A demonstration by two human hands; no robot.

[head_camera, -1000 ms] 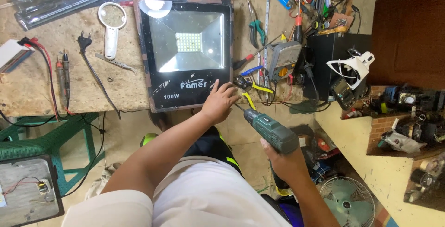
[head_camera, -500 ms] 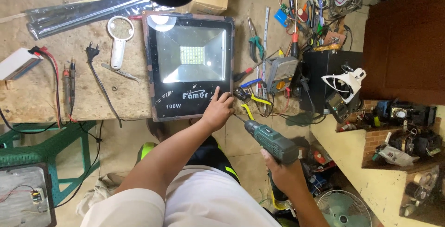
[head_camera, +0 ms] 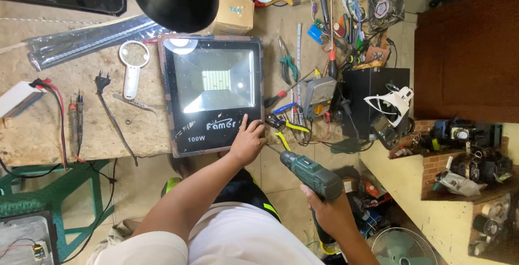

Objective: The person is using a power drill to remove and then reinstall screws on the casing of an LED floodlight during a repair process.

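A black floodlight (head_camera: 213,92) with a glass front lies flat on the wooden workbench (head_camera: 38,130). My left hand (head_camera: 247,140) rests on its lower right corner, fingers spread over the frame. My right hand (head_camera: 331,214) grips a dark green cordless drill (head_camera: 312,174) below the bench edge. The drill's bit points up and left toward that same corner, close to my left fingers.
A magnifying glass (head_camera: 133,66), tweezers (head_camera: 134,103), a plug lead (head_camera: 111,111) and red probe leads (head_camera: 59,108) lie left of the light. Pliers (head_camera: 287,66), screwdrivers and a multimeter (head_camera: 319,96) crowd the right. A black lamp shade (head_camera: 175,0) hangs overhead. A small fan (head_camera: 403,246) stands on the floor.
The view has shifted so the bench sits lower in frame. My left hand stays on the floodlight's corner, and the drill has kept close to it.
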